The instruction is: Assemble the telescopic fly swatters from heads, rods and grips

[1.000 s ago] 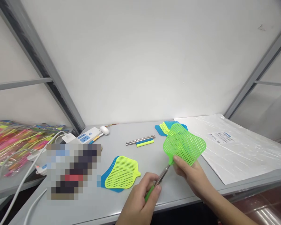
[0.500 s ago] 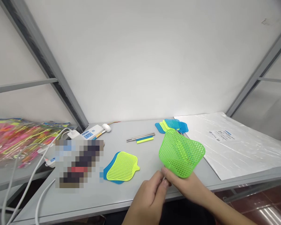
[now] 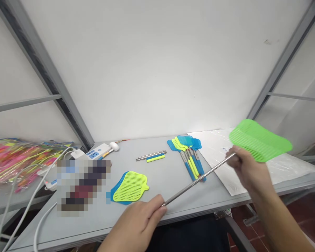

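A fly swatter with a green mesh head (image 3: 261,140) and a long metal rod (image 3: 199,179) is stretched between my hands above the table's front. My left hand (image 3: 140,218) is closed around the rod's near end, and its fingers hide that end. Up by the head, my right hand (image 3: 245,166) grips the neck, with the fingers partly hidden. Left of the rod lie a yellow mesh swatter head (image 3: 131,187) and a blue one (image 3: 118,180) partly under it. Behind the rod rest several swatters with blue and yellow handles (image 3: 193,166), fanned together.
Metal rods (image 3: 151,155) lie mid-table beside a yellow tube (image 3: 155,159) and a blue one. A white wrapped sheet (image 3: 220,168) covers the right side. Power strips (image 3: 93,154), white cables (image 3: 38,194) and bagged colourful items (image 3: 21,161) are at left. A blurred patch hides something.
My right hand has moved right and up with the green head, away from my left hand. The metal rod now shows at length between them. My left hand has shifted left.
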The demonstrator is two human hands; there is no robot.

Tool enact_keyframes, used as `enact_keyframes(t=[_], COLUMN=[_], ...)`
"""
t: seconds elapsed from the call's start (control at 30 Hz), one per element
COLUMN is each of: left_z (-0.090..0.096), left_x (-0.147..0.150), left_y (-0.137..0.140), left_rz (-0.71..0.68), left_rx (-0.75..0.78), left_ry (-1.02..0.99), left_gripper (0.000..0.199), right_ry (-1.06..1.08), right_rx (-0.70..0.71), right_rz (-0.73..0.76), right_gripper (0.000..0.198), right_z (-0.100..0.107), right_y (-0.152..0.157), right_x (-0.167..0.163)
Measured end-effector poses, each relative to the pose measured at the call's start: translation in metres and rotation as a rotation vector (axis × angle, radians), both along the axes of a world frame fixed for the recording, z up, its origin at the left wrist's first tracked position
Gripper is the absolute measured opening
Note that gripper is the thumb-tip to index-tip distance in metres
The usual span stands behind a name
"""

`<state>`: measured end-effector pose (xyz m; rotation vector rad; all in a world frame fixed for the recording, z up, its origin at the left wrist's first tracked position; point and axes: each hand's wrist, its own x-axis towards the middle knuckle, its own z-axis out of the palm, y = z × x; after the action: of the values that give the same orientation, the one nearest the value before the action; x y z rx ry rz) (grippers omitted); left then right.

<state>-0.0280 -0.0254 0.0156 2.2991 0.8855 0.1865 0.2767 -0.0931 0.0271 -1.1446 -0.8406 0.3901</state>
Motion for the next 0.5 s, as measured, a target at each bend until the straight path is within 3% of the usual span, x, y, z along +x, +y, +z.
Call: enact_keyframes(t=[0.1,0.23,0.37,0.5], left_z=[-0.004,-0.009,-0.01,-0.013], left_x=[-0.011,-0.017,-0.018,-0.025], left_y=[0.004,0.005,0.004,0.007], left_rz=[0.02,0.056,0.079,0.063], left_rx=[0.011,0.059,0.066,0.057], left_ry=[-0.026,-0.077,-0.093,-0.084], left_gripper=[0.034,0.027,0.027,0.028], right_ry=[0.096,0.122,0.131,-0.021], right_rx=[0.131,0.102,-0.025,-0.173], right_rz=[-0.028,-0.004,0.094,0.273], right_gripper=[0.043,0.041,0.041,0.048], right_z=[0.009,0.01,-0.003,-0.012], right_y=[-0.005,-0.007,0.001,0.003], right_x=[0.023,0.012,-0.019,-0.047])
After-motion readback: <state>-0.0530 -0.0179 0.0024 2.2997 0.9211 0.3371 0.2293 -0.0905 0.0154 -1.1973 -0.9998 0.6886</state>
